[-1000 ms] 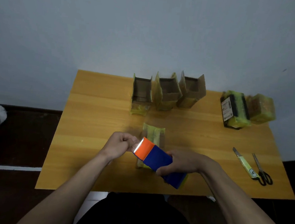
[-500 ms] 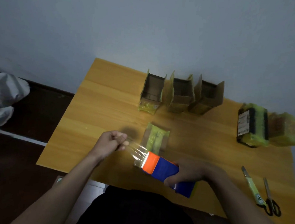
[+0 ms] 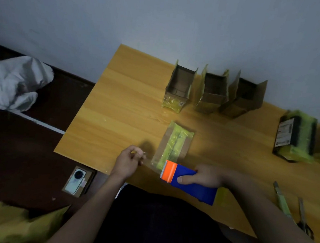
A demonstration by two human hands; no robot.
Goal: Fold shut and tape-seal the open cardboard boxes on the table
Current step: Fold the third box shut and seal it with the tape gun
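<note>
Blue-and-orange tape dispenser (image 3: pixel 188 181) is gripped by the right hand (image 3: pixel 203 177), fingers curled round its blue body, orange toothed end pointing left. Clear tape (image 3: pixel 152 166) is stretched from that end to the left hand (image 3: pixel 128 162), where its free end is pinched between curled fingers. Closed cardboard box (image 3: pixel 173 144) with yellowish tape on top is lying on the wooden table (image 3: pixel 122 107) just far of the dispenser, between the two hands. Three open boxes (image 3: pixel 213 91) are lined up at the far edge, flaps up, well apart from the hands. Two wrapped boxes (image 3: pixel 296 136) are seen at far right. Utility knife (image 3: pixel 281 200) and scissors (image 3: pixel 304 217) are lying at near right. On the floor to the left: a phone (image 3: pixel 76 181), white cloth (image 3: pixel 14 83), yellow bag (image 3: pixel 23 223). Nothing is blocking the closed box.
</note>
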